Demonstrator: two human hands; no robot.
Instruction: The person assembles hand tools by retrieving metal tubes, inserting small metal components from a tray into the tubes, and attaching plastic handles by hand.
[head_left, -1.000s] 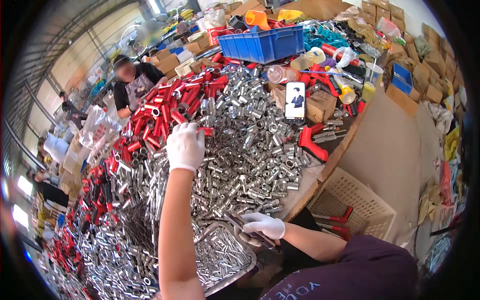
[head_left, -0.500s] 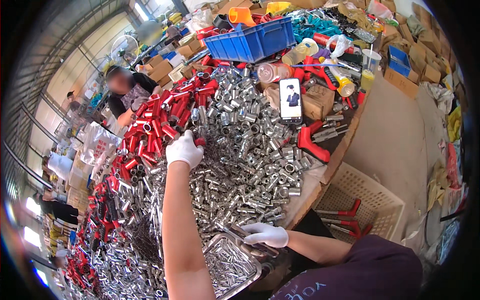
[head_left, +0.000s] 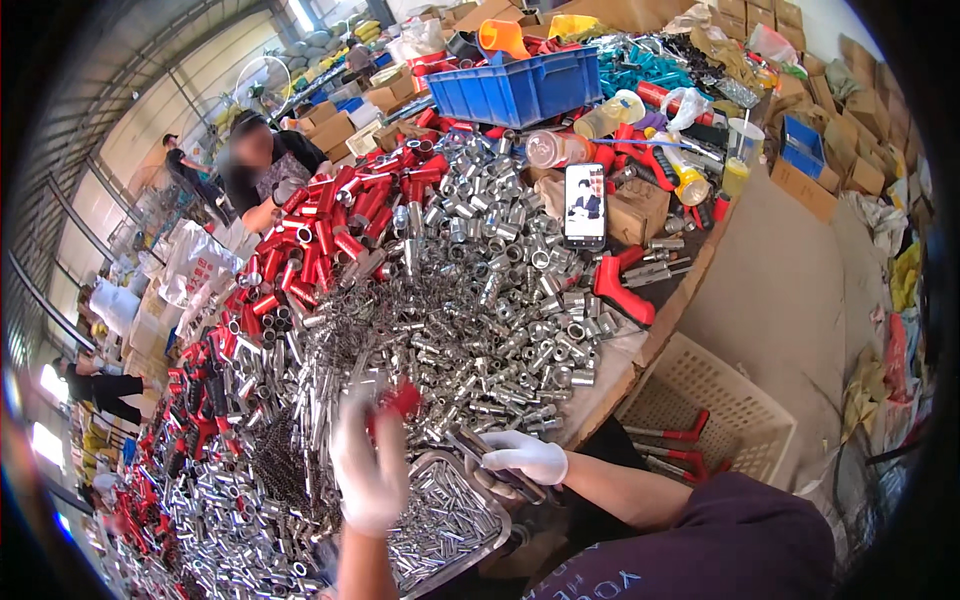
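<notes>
My left hand (head_left: 368, 475), in a white glove and blurred by motion, is raised over the near side of the metal parts. Its fingers hold a short red tube (head_left: 404, 398). My right hand (head_left: 527, 458), also gloved, is closed around several slim metal rods (head_left: 466, 442) close to the table edge. Below the two hands lies a metal tray (head_left: 497, 537) full of small silver pins. A broad heap of silver fittings (head_left: 470, 340) spreads beyond them, with a tangle of thin springs (head_left: 375, 300) on it.
Red tubes (head_left: 320, 215) are piled at the far left, where another person (head_left: 265, 165) works. A phone (head_left: 584, 205) leans on a carton. Behind stands a blue crate (head_left: 520, 90). A cream basket (head_left: 745, 400) with red-handled tools sits below the table's right edge.
My left hand has come back from the red tube pile toward me, carrying a red tube. My right hand stays in nearly the same place with the rods.
</notes>
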